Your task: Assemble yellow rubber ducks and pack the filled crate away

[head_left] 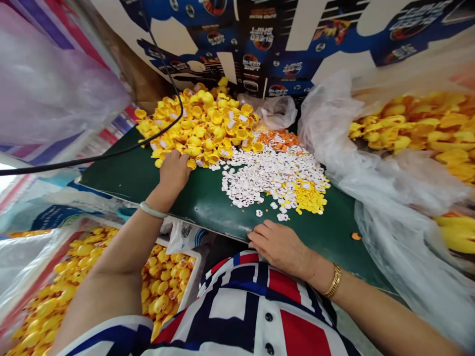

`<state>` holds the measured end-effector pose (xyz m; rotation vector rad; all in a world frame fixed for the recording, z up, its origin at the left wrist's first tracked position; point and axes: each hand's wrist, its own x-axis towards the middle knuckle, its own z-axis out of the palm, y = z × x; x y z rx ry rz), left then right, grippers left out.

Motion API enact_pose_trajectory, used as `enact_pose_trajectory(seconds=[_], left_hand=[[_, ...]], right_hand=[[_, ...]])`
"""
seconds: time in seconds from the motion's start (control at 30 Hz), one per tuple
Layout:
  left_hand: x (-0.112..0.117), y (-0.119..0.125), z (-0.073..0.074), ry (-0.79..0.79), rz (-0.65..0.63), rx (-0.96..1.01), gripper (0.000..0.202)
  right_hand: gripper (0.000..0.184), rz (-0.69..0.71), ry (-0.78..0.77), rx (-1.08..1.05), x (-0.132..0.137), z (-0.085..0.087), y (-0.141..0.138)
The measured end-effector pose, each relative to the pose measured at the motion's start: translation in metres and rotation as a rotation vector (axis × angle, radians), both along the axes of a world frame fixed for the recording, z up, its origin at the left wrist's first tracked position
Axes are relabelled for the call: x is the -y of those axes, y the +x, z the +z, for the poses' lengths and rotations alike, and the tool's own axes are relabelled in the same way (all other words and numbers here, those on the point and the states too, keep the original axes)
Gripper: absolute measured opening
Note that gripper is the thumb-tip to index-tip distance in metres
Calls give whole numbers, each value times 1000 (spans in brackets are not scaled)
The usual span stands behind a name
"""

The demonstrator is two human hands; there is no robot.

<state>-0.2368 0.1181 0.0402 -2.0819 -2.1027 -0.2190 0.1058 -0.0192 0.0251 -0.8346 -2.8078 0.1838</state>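
Feed put me above a green tabletop. My left grip lay curled on the near edge of a heap of yellow duck pieces, its fingers touching them, but I could not tell whether it held any. My right grip was released, resting flat on the tabletop's near edge, well apart from the heap. Just beside the heap spread small white pieces, with orange bits at their far end and small yellow bits at one corner. A printed carton stood beyond the tabletop. A crate of yellow ducks sat below my left arm, and a clear bag held more yellow pieces to the right.
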Motion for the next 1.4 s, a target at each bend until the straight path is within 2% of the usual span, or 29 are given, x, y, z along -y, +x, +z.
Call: enact_pose_trajectory(seconds=[0.13, 0.23, 0.33, 0.43, 0.5, 0.63, 0.67, 0.73, 0.8, 0.87, 0.97, 1.03, 1.17, 1.27, 1.4], left_hand=[[-3, 1, -2, -81, -4, -12, 23], [-3, -5, 2, -75, 8, 85, 15], [-1, -12, 7, 64, 128, 343, 20], [5, -10, 4, 205, 221, 643, 30], [12, -4, -1, 282, 193, 695, 37], [24, 17, -5, 374, -31, 620, 41], [27, 23, -4, 389, -50, 683, 41], [33, 39, -4, 394, -11, 988, 37], [42, 58, -6, 293, 33, 1420, 33], [51, 80, -12, 73, 11, 1770, 31], [63, 110, -22, -236, -40, 2043, 30], [66, 122, -25, -347, -62, 2157, 31], [62, 126, -25, -362, -71, 2273, 39], [59, 126, -24, -408, -31, 2251, 46], [58, 128, -25, -444, -20, 2234, 54]], right_hand=[[21, -168, -49, -25, -14, -2, 31], [19, -268, -84, -69, -29, 0, 34], [21, -268, -86, -32, -37, 2, 21], [24, -297, -37, 56, -39, 2, 4], [26, -329, -36, 119, -38, 1, -4], [24, -347, -150, 176, -40, 4, -6], [24, -347, -183, 175, -42, 6, -3], [23, -363, -225, 144, -53, 9, 7], [27, -416, -209, 74, -74, 14, 22], [32, -501, -139, 25, -106, 20, 40], [35, -582, -34, 132, -163, 29, 58], [35, -583, 8, 203, -199, 34, 59], [30, -560, 53, 295, -250, 36, 45], [27, -526, 47, 363, -265, 29, 39], [29, -474, 47, 385, -264, 21, 43]])
